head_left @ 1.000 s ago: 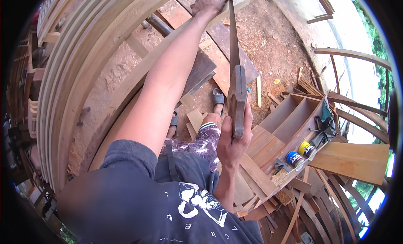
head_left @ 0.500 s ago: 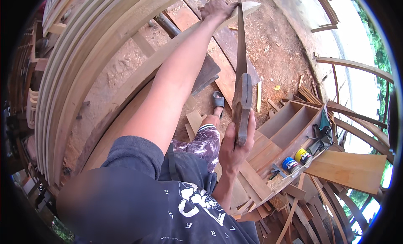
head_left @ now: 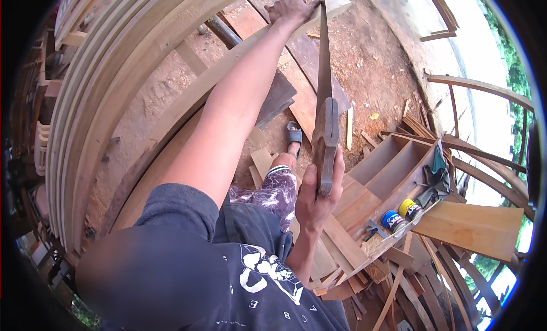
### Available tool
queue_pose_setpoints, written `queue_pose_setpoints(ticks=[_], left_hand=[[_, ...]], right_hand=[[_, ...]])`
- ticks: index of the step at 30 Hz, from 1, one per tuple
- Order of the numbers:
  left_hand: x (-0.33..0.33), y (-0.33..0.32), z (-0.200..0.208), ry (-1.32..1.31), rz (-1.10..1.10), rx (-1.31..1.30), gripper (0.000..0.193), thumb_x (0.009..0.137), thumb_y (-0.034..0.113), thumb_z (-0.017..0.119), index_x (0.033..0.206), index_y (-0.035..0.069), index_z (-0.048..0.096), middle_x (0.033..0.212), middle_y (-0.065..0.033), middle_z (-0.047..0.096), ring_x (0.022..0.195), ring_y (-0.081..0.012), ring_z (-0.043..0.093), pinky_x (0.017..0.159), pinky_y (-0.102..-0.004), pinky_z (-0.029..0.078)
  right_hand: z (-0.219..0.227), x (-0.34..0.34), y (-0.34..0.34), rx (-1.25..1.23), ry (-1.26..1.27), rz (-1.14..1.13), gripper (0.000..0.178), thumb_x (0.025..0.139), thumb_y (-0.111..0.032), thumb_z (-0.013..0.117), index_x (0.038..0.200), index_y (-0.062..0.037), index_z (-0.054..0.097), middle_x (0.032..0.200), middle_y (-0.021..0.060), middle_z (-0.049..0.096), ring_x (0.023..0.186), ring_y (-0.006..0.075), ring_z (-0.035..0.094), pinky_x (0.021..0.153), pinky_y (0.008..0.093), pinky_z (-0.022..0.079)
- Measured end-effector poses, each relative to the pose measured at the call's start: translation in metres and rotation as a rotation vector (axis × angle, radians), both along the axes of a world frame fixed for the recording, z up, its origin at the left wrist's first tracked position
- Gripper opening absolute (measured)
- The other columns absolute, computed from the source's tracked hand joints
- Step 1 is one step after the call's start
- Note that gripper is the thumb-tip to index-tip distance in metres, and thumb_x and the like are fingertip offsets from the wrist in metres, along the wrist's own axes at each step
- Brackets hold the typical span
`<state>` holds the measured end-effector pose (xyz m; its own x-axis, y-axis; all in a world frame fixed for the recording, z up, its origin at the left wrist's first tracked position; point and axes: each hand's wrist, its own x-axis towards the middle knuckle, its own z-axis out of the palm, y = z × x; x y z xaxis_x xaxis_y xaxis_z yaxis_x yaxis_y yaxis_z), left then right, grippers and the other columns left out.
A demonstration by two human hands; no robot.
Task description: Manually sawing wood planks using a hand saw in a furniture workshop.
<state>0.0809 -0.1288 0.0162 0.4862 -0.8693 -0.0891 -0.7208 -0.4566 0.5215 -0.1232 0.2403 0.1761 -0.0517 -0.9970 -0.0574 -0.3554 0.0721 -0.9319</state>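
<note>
The far end of the saw [head_left: 325, 120] is cut off by the top edge, and its blade shows nearly edge-on, so whether its teeth touch the plank [head_left: 219, 74] cannot be told. The blade crosses the view of the plank near its pale, pointed tip. The left arm covers part of the plank, and a dark blur fills the lower left.

The right hand [head_left: 319, 194] is wrapped around the saw's handle, thumb on the near side, other fingers partly hidden behind it. The left hand [head_left: 290, 11] lies at the plank beside the blade, knuckles bent; its fingertips are hard to make out, so its grip cannot be told.
</note>
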Motion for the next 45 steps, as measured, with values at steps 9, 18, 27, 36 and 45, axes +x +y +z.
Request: queue_pose_setpoints(ticks=[9,18,27,36,45], left_hand=[[-0.003,0.005,0.0,0.029,0.003,-0.023,0.075,0.082,0.084,0.052,0.096,0.013,0.075,0.091,-0.0074,0.074,0.095,-0.0227,0.071,0.111,-0.0626,0.034],[-0.001,0.007,-0.002,0.045,-0.016,0.02,0.075,0.084,0.085,0.048,0.089,0.014,0.073,0.083,-0.0068,0.073,0.083,-0.0226,0.073,0.114,-0.0652,0.031],[0.004,0.037,0.017,0.139,-0.073,-0.127,0.061,0.089,0.068,0.055,0.111,0.013,0.069,0.112,-0.0144,0.07,0.108,-0.029,0.068,0.103,-0.0553,0.044],[0.012,0.099,0.046,-0.073,-0.319,0.139,0.069,0.088,0.052,0.065,0.144,0.015,0.047,0.123,-0.0198,0.069,0.115,-0.0359,0.066,0.1,-0.0486,0.05],[0.012,0.107,0.041,-0.097,-0.297,0.044,0.063,0.09,0.046,0.067,0.14,0.011,0.052,0.116,-0.0181,0.072,0.108,-0.0361,0.069,0.099,-0.0472,0.052]], right_hand=[[-0.015,-0.001,-0.017,-0.249,0.078,0.03,0.055,0.095,-0.006,0.06,0.146,0.0035,0.044,0.107,0.0156,0.07,0.089,0.0182,0.068,0.081,0.0333,0.054],[-0.006,0.0,-0.021,-0.194,0.102,0.037,0.052,0.096,-0.007,0.059,0.144,0.005,0.045,0.115,0.0185,0.069,0.1,0.02,0.068,0.088,0.0334,0.053],[-0.019,0.003,-0.059,-0.13,0.164,0.064,0.052,0.1,-0.016,0.057,0.145,0.0059,0.045,0.133,0.0189,0.061,0.121,0.024,0.059,0.105,0.0348,0.043],[-0.05,-0.007,-0.053,-0.062,-0.167,-0.084,0.035,0.101,-0.013,0.055,0.133,-0.0002,0.051,0.067,0.0002,0.047,0.052,0.0067,0.044,0.048,0.0232,0.04],[-0.062,-0.012,-0.038,0.111,-0.705,-0.208,0.033,0.103,-0.014,0.052,0.132,0.0003,0.048,0.067,0.0012,0.044,0.051,0.0077,0.041,0.048,0.0241,0.04]])
